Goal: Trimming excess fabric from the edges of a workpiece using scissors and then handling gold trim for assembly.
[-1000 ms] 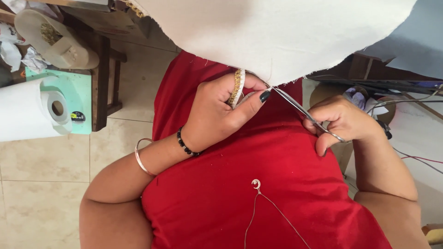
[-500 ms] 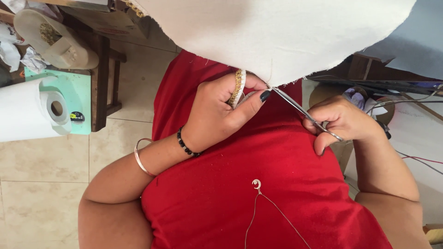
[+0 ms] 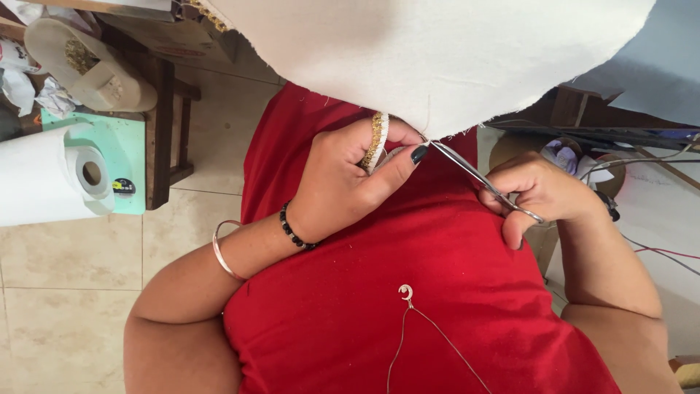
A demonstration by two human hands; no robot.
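Left hand (image 3: 343, 182) pinches a gold trim (image 3: 375, 140) against the lower edge of a cream cloth (image 3: 437, 51), thumb with dark nail pressed just beside the cut point. Fingers closed on trim and cloth edge together. Right hand (image 3: 539, 193) grips scissors (image 3: 474, 175), fingers through the loops, blades slim and nearly closed, tips touching the cloth edge right by the left thumb.

Cloth hangs over a red lap (image 3: 408, 292), the trim curling out between the left fingers. A bangle (image 3: 222, 252) and a bead bracelet (image 3: 295, 232) sit on the left wrist. A pendant (image 3: 405, 293) on a thin chain lies on the red fabric below. A paper roll (image 3: 44, 175) rests on a green stool (image 3: 131, 157) at left, well apart.

Judgement on technique: keep the trim taut with the pinch so the blade meets a firm edge. Thumb is very near the tips, so snip short, using only the tips. Hold blades flat to the edge, away from the cream cloth, to avoid nicking it. What exactly lies between the blades is too small to tell.
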